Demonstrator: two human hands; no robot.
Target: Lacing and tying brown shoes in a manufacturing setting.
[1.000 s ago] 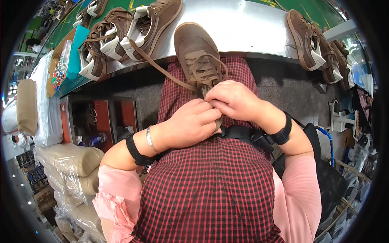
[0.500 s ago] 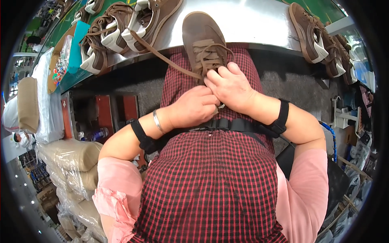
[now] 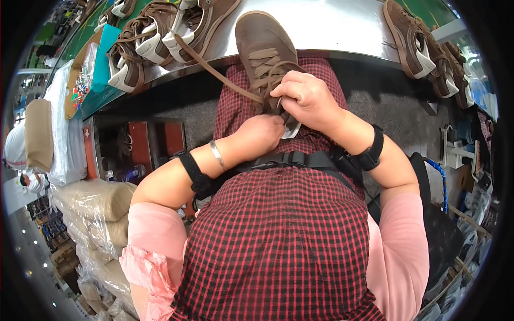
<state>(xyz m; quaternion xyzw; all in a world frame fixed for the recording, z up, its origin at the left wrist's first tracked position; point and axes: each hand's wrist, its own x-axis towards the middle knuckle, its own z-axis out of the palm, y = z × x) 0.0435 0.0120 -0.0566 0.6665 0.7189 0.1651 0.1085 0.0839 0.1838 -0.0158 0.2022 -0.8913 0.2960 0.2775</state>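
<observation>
A brown lace-up shoe (image 3: 266, 35) rests toe-away between my lap and the edge of the metal table. My left hand (image 3: 259, 132) is closed at the shoe's opening, low on its left side; its fingertips are hidden. Over the upper eyelets, my right hand (image 3: 308, 100) pinches with thumb and index finger at the brown shoelace (image 3: 276, 70), which loops beside the crossed rows. The exact pinch point is partly covered by the fingers. A loose lace end (image 3: 217, 78) runs from the shoe's left side up toward the shoes on the table.
Several brown and white shoes (image 3: 152, 40) stand on the table (image 3: 316, 27) at the left, more shoes (image 3: 409, 43) at the right. A box with small colourful items (image 3: 80, 88) lies far left. Plastic-wrapped tan bundles (image 3: 101, 203) are stacked by my left elbow.
My right hand has moved slightly up and right, parting from my left hand. The left hand has shifted lower onto the shoe opening, and more of the white lining shows.
</observation>
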